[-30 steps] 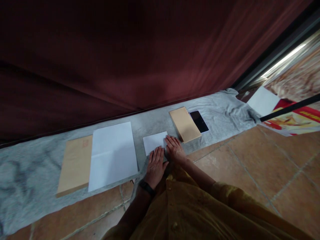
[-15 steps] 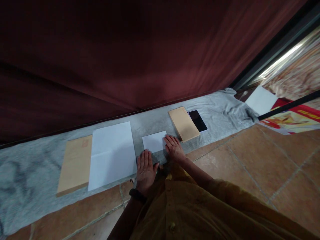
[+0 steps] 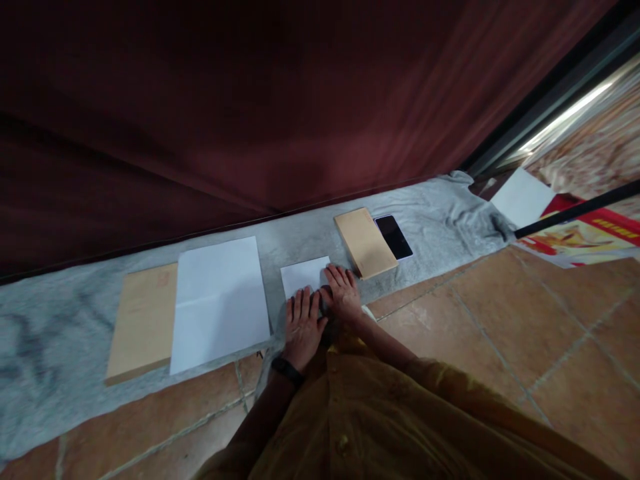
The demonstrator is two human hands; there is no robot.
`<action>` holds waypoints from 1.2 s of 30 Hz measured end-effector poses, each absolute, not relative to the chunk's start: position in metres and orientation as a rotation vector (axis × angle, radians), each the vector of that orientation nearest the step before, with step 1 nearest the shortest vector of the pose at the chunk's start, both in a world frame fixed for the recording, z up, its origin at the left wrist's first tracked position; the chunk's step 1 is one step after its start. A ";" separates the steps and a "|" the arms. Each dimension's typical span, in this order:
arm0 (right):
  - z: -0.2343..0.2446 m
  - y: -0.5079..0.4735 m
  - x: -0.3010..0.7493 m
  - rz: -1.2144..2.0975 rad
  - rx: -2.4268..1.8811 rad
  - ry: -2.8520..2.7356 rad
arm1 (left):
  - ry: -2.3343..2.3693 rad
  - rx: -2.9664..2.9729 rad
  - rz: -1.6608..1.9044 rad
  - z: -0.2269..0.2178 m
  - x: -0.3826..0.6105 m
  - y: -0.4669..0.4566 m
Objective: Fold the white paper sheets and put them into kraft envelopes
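Observation:
A small white sheet of paper [image 3: 305,272] lies on the grey cloth in front of me. My left hand [image 3: 303,327] rests flat over its near edge, fingers stretched out, a dark band on the wrist. Beside it, my right hand [image 3: 344,293] lies on the sheet's right side with its fingers extended. The near part of the sheet is hidden under both hands. Just right of my right hand is a stack of brown envelopes [image 3: 366,243], with a black-screened phone [image 3: 394,236] against it. Left of my hands lies a large stack of white paper [image 3: 220,303].
A second stack of brown envelopes [image 3: 141,323] sits at the left, touching the large white paper. The grey cloth [image 3: 65,333] runs along a dark red curtain [image 3: 300,100]. At the right, a black bar [image 3: 580,210] crosses a red and yellow printed sheet [image 3: 590,237].
My left hand has slid right and forward onto the small sheet's near edge, closer to my right hand. My right thumb has moved leftward. The view has shifted slightly.

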State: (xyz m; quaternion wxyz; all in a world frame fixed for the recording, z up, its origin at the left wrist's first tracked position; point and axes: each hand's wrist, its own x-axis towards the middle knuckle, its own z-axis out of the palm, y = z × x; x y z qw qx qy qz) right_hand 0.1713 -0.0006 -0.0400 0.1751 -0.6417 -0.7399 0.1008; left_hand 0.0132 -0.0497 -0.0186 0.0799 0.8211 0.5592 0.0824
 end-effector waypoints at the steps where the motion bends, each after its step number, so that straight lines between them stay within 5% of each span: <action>1: -0.040 0.000 0.173 0.295 -1.813 -2.098 | 1.666 2.459 0.254 -0.019 0.011 -0.050; 23: -0.042 -0.001 0.203 0.359 -1.665 -2.134 | 1.766 2.390 0.367 -0.018 -0.025 -0.058; 36: -0.040 0.009 0.186 0.365 -1.984 -1.754 | 1.784 2.437 0.341 -0.014 -0.023 -0.040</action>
